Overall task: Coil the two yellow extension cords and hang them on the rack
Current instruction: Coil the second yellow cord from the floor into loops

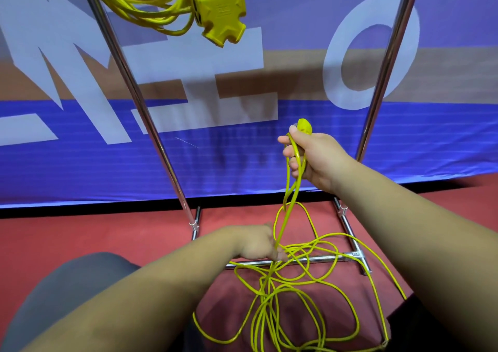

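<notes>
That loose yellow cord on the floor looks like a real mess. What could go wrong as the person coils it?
The loose cord lies in crossed loops, so pulling with the left hand may tighten a knot. Some loops drape over the rack's base bar and could snag there. The right hand holds only a strand or two near the plug, so they might slip.

**Lighting and image quality, head view**

Bright, even illumination, apparently from overhead. Soft, diffuse shadows cross the blue banner [242,141] behind the rack poles [140,103], which carry narrow specular highlights. Wide-angle distortion bows the straight poles and stretches the forearms at the lower edges. The near corners appear slightly soft; the centre is sharp.
</notes>
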Demonstrator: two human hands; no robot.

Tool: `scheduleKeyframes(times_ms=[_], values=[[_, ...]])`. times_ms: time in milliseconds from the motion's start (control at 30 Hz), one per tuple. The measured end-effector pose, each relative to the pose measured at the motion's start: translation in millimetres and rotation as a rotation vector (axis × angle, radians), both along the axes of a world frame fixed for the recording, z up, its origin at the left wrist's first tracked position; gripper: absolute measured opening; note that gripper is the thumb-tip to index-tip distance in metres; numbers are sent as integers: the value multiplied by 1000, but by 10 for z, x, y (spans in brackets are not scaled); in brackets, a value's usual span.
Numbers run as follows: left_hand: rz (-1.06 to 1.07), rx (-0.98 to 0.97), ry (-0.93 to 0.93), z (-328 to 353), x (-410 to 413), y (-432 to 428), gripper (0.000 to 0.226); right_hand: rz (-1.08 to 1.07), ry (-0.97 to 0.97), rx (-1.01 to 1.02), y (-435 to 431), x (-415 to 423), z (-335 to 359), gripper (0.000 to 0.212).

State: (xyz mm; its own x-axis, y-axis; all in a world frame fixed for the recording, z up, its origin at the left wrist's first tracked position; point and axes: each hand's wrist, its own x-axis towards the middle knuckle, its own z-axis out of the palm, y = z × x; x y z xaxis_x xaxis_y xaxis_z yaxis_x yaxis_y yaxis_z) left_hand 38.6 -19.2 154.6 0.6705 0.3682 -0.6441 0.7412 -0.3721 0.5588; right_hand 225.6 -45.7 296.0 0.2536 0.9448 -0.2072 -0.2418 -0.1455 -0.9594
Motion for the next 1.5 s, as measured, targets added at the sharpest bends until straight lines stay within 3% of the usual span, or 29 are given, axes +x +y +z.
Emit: scheduleKeyframes(times_ms=[33, 100, 200, 367, 533, 667, 833, 1000, 1100, 1300, 1367, 1500], values=[[-12, 54, 21, -23, -21, 21, 30, 23, 15, 1, -2, 17, 1, 43], [-55, 72, 96, -38, -97, 54, 34, 58, 38, -11, -19, 39, 18, 42], [-121, -53, 194, -136, -237, 39, 36, 74, 53, -44, -43, 49, 57, 34], [-126, -146, 177, -297, -277, -59, 37, 98, 60, -61, -76, 75, 97, 22], [-156, -113, 144, -114, -269, 24, 27, 66, 69, -66, -61, 129, 136, 25], [1, -26, 21, 204, -257, 171, 25, 68, 35, -55, -53, 271, 197, 29], [304, -186, -171, 491, -343, 308, 26, -2, 12, -33, -93, 474, 198, 38], [617, -182, -338, 537, -370, 404, 40, -50, 62, -1, -110, 540, 184, 47], [559, -236, -304, 524, -338, 354, 40, -71, 47, -18, -121, 504, 150, 53], [-73, -90, -44, 477, -220, 37, 31, -150, -34, -160, -115, 420, 110, 61], [-48, -155, -122, 435, -189, -20, 31, -105, 60, -203, -103, 420, 98, 58], [266, -265, -358, 540, -228, 70, 30, -40, 240, -217, -74, 473, 83, 53]])
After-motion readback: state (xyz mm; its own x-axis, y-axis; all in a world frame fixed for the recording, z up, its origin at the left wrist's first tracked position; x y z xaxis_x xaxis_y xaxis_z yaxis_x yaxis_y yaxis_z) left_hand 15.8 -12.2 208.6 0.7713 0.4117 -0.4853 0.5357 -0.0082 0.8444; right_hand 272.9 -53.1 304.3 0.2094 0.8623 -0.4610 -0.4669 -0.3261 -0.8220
